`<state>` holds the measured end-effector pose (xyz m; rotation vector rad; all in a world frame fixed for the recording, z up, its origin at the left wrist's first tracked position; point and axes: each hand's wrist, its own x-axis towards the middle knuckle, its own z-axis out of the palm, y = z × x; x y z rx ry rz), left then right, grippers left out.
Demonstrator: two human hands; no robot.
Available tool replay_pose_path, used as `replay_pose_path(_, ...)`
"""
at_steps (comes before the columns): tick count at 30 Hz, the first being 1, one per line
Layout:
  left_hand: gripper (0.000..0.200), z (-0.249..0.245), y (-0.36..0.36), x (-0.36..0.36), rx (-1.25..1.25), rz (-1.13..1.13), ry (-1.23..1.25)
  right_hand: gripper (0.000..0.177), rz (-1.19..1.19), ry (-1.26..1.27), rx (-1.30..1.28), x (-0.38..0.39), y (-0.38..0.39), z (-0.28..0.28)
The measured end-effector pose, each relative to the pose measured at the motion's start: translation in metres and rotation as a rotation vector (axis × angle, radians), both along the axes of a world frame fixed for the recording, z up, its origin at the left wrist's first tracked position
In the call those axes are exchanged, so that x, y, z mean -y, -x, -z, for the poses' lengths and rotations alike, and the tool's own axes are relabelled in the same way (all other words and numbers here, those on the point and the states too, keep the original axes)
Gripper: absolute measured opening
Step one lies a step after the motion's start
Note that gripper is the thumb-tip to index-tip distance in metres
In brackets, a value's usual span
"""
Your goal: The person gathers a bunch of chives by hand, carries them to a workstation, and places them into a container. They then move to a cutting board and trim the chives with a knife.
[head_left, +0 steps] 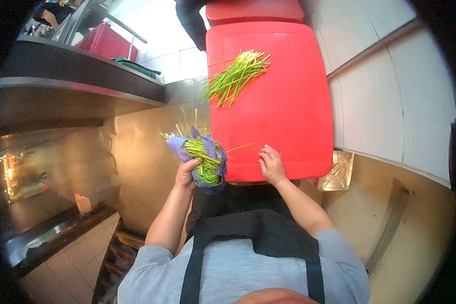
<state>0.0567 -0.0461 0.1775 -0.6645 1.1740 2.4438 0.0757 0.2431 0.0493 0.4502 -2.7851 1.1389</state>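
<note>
I judge the wrapped green stems [208,168] light, bendy, easily bruised, best cupped mid-bundle, where my left grip [186,173] is wrapped; right grip [273,167] loosely open.

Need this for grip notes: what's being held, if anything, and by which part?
A purple-wrapped bunch of chive-like stalks, held by its left side in the left hand, thumb across the front.

We are seeing room to pass over the red surface's [294,101] right half; loose stems [238,76] are blocking its far left, the wrapped bundle [206,157] its near left, and a wall [375,91] is bordering the right.
</note>
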Motion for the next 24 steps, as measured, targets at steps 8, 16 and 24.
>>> replay_pose_path(8, 0.053, 0.040, -0.030, -0.017, -0.173, -0.197, -0.122, 0.018, -0.072, -0.309, 0.045, -0.093, -0.014, 0.049)
replay_pose_path(16, 0.053, 0.044, -0.029, -0.047, -0.340, -0.494, 0.091, 0.025, -0.034, -0.340, 0.735, -0.240, -0.010, 0.116)
replay_pose_path(24, 0.051, 0.080, -0.033, -0.096, -0.337, -0.837, 0.004, 0.027, -0.377, -0.359, 0.846, -0.240, 0.113, 0.146)
